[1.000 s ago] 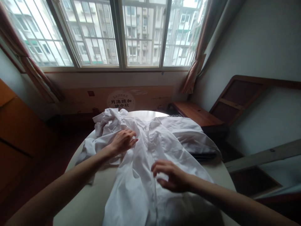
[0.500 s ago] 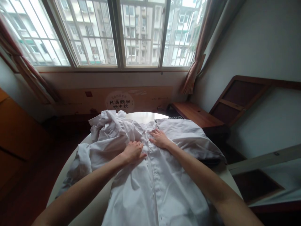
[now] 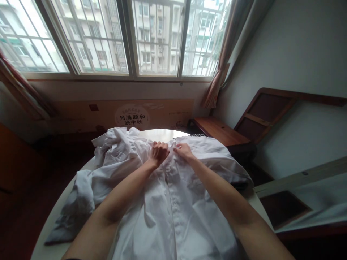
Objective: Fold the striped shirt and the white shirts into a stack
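While daylight falls through the barred window point(image 3: 151, 36) with its pale metal frame, the round tabletop point(image 3: 159, 133) below shows a smooth, glossy, light surface at its far edge; most of it lies under a white shirt point(image 3: 176, 202), a thin, soft woven cloth spread front-up with its button placket running as a straight stitched strip down the middle toward the person; the shirt's left sleeve and side are bunched into rumpled folds at the left of the tabletop, and one corner hangs over the near-left rim; a flat brown cardboard panel point(image 3: 130, 113) with a round printed label stands against the wall beneath the sill; a plain wooden bench point(image 3: 219, 131) of reddish-brown boards sits just right of the tabletop; both bare forearms reach over the cloth to the collar end; the left hand point(image 3: 159, 151) has its grip closed into a fist, fingers curled down on the fabric at the top of the placket; the right hand point(image 3: 183, 151) is just beside it, fingers bent and tips pressed into the collar edge, though whether they pinch the cloth cannot be told.
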A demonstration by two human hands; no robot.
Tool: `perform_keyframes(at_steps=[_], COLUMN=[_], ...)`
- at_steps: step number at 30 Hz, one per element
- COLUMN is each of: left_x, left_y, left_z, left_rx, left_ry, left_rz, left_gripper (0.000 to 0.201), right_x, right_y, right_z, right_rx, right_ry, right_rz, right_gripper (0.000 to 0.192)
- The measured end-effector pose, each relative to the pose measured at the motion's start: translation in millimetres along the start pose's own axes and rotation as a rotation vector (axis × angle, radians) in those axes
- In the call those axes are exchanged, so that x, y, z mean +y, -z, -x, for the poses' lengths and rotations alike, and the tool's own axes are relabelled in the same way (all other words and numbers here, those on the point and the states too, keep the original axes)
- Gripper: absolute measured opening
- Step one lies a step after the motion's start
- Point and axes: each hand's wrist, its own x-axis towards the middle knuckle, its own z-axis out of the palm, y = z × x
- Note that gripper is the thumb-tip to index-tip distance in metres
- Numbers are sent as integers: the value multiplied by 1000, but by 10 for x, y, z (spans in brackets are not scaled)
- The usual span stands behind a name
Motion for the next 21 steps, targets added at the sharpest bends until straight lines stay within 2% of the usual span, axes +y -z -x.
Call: perform_keyframes(at_steps=[3,6,7,9,11,15,16,18,19,21], left_x=[-1,6,9,13,25,83,100,130,141,164], left_y=[64,77,61,4,-60,-132,-133,-124,-114,-93], left_z=[37,42,47,68,95,118,115,107,107,120], left_rx=[207,310,331,367,403,450,454,456,453,435], left_ry=[32,35,9,-46,-57,-62,-77,-128,-163,-247], left_rz=[48,170,216,312,396,471,469,436,400,292], left_gripper=[11,6,5,4,4,7,7,6,6,10], right_x=[-79,-191,-226,-275,-295,-306,-314,-333,-336,-304], right_y=[18,-1,-10,-22,-15,53,75,120,144,202], right_z=[41,75,74,49,0,-107,-126,-152,-158,-161], right_rx=[-16,-97,-91,-63,-27,51,55,94,165,380], right_ry=[24,124,148,175,205,332,376,454,468,439], right_rz=[-237,-546,-616,-686,-642,-326,-242,-105,-55,11], right_gripper=[40,64,64,51,41,58,55,31,20,20])
